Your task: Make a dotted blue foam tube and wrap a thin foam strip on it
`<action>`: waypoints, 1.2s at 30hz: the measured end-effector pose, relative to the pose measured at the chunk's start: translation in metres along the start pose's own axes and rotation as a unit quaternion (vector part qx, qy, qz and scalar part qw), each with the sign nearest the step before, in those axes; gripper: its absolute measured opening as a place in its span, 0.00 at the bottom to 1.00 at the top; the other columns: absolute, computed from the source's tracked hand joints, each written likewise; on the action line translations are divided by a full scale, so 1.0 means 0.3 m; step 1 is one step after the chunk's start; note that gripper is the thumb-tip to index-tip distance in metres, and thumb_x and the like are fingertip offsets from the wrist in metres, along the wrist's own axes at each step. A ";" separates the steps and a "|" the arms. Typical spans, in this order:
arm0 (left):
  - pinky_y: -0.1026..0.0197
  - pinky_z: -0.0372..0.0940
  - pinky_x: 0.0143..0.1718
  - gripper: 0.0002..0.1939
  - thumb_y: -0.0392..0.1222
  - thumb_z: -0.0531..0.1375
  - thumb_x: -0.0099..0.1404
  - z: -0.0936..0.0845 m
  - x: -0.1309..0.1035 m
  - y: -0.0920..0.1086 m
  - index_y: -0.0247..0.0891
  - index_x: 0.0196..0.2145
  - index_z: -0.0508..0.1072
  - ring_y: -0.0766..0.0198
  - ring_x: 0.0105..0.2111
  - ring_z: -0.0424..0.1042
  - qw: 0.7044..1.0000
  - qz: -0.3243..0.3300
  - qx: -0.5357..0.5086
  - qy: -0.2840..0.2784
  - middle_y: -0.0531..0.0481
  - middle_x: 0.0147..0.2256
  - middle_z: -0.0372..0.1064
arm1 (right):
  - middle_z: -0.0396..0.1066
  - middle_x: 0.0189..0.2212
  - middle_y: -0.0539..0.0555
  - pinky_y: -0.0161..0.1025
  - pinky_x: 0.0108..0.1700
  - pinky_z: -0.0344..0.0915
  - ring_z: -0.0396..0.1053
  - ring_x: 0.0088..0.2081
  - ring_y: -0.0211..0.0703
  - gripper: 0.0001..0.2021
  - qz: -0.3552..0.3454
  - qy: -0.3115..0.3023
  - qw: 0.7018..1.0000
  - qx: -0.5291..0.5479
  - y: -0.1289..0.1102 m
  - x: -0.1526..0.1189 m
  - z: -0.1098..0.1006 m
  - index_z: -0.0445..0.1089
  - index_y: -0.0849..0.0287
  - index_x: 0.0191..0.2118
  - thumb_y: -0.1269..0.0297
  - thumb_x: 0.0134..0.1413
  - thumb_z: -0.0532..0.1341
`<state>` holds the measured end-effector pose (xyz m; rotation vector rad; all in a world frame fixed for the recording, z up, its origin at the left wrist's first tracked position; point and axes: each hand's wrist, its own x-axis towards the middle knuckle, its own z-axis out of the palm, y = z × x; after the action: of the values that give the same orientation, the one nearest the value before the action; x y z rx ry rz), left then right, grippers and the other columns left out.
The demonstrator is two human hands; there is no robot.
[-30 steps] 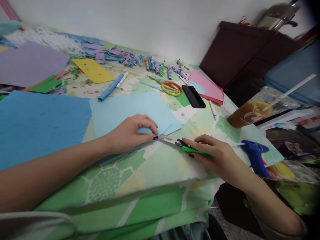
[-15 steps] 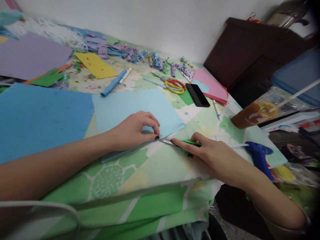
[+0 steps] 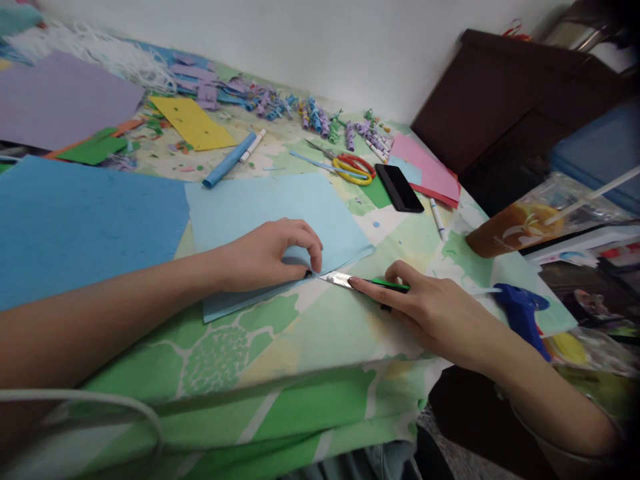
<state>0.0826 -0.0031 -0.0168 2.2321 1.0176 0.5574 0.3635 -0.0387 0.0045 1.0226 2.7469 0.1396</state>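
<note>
A light blue sheet lies on the flowered tablecloth, its near edge partly split into a strip. My left hand pinches that near edge between thumb and fingertips. My right hand is closed around a green-handled cutter, index finger stretched along its metal blade. The blade's tip touches the paper edge just right of my left fingertips. A darker blue sheet lies under my left forearm's far side.
Behind are a blue roll, scissors, a black phone and curled paper pieces. At right stand a drink cup and a blue glue gun. A white cable crosses the lower left.
The blade has drawn slightly right, away from my left fingertips, and more of its metal shows. The whole view has shifted a little.
</note>
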 end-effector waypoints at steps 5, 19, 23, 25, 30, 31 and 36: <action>0.63 0.58 0.50 0.10 0.33 0.57 0.56 0.001 0.004 0.005 0.43 0.30 0.78 0.63 0.45 0.69 1.000 -0.007 0.003 -0.003 0.53 0.42 0.70 | 0.62 0.40 0.54 0.33 0.27 0.59 0.60 0.24 0.33 0.35 0.000 0.001 1.000 0.002 -0.005 0.002 -0.001 0.38 0.37 0.67 0.72 0.61 0.51; 0.63 0.59 0.50 0.11 0.34 0.57 0.56 -0.001 0.004 0.003 0.45 0.32 0.79 0.63 0.45 0.69 1.000 -0.014 0.001 -0.011 0.54 0.43 0.70 | 0.62 0.39 0.54 0.33 0.26 0.58 0.59 0.22 0.33 0.32 0.006 0.017 1.000 0.011 -0.012 0.001 0.008 0.41 0.38 0.67 0.70 0.62 0.50; 0.63 0.59 0.50 0.11 0.36 0.57 0.58 -0.003 0.003 0.003 0.45 0.33 0.79 0.63 0.45 0.69 1.000 -0.011 0.007 -0.017 0.54 0.44 0.70 | 0.62 0.39 0.55 0.33 0.26 0.58 0.59 0.23 0.33 0.32 0.004 0.015 1.000 0.018 -0.013 -0.001 0.008 0.42 0.39 0.67 0.70 0.61 0.50; 0.63 0.59 0.51 0.11 0.36 0.57 0.58 -0.012 0.002 0.001 0.45 0.35 0.79 0.62 0.46 0.68 0.999 -0.008 0.015 -0.030 0.53 0.45 0.69 | 0.62 0.39 0.55 0.33 0.27 0.59 0.60 0.23 0.33 0.32 0.003 0.015 1.000 0.026 -0.013 -0.002 0.008 0.44 0.40 0.67 0.71 0.61 0.50; 0.59 0.56 0.56 0.16 0.36 0.57 0.60 -0.058 -0.002 -0.023 0.49 0.44 0.76 0.59 0.54 0.63 0.990 0.022 0.044 -0.130 0.52 0.53 0.63 | 0.63 0.39 0.55 0.33 0.27 0.60 0.60 0.23 0.32 0.31 0.009 0.019 0.999 0.033 -0.015 0.000 0.008 0.45 0.40 0.67 0.70 0.61 0.50; 0.59 0.56 0.57 0.17 0.37 0.57 0.60 -0.066 -0.002 -0.029 0.49 0.46 0.75 0.58 0.55 0.62 0.988 0.026 0.046 -0.142 0.52 0.55 0.61 | 0.62 0.39 0.55 0.33 0.27 0.60 0.60 0.23 0.32 0.31 0.010 0.017 0.999 0.032 -0.016 0.001 0.009 0.45 0.40 0.67 0.70 0.61 0.50; 0.57 0.55 0.57 0.21 0.36 0.57 0.62 -0.070 -0.004 -0.045 0.53 0.50 0.72 0.57 0.55 0.61 0.985 0.051 0.062 -0.155 0.51 0.55 0.60 | 0.62 0.41 0.55 0.34 0.29 0.61 0.61 0.24 0.32 0.31 0.010 0.008 0.999 0.045 -0.015 0.000 0.008 0.44 0.39 0.67 0.70 0.61 0.50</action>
<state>0.0624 0.0104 -0.0111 2.3971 0.8006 0.1827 0.3611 -0.0422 0.0013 1.0766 2.7814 0.0270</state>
